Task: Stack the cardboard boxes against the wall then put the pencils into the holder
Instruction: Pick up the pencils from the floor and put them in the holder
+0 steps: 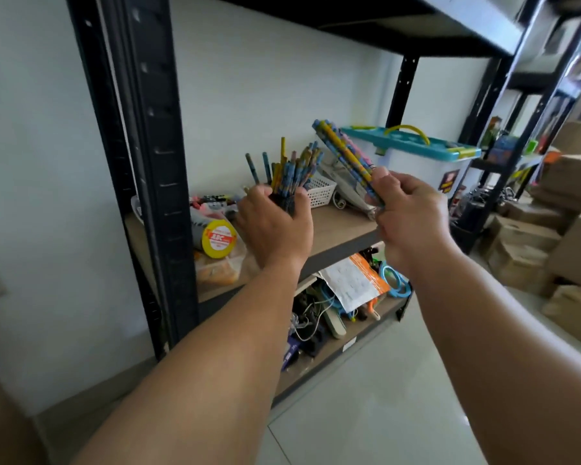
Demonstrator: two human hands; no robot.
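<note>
Our left hand (275, 223) wraps its fingers around the dark pencil holder (284, 202), which stands on the shelf (336, 226) just left of the white basket (321, 193). The holder is already crowded with pencils (289, 172) that fan outward. Our right hand (406, 209) pinches a bundle of pencils (342, 152) by its lower end, near the shelf's front edge, with the far ends tilted up and to the left.

To do this step well, we judge that the bundle should be turned upright over the holder's mouth. It should then go down into whatever gap the standing pencils leave, while the left hand steadies the holder against tipping. Feeding in a few at a time may be safer than forcing the whole bundle.

Our fingers cover most of the holder, so we cannot see its rim, its depth or how much room is left. We cannot count the pencils in the bundle either. The cardboard boxes (550, 229) at the right are cut off by the frame, so we cannot tell how neatly they are stacked.
</note>
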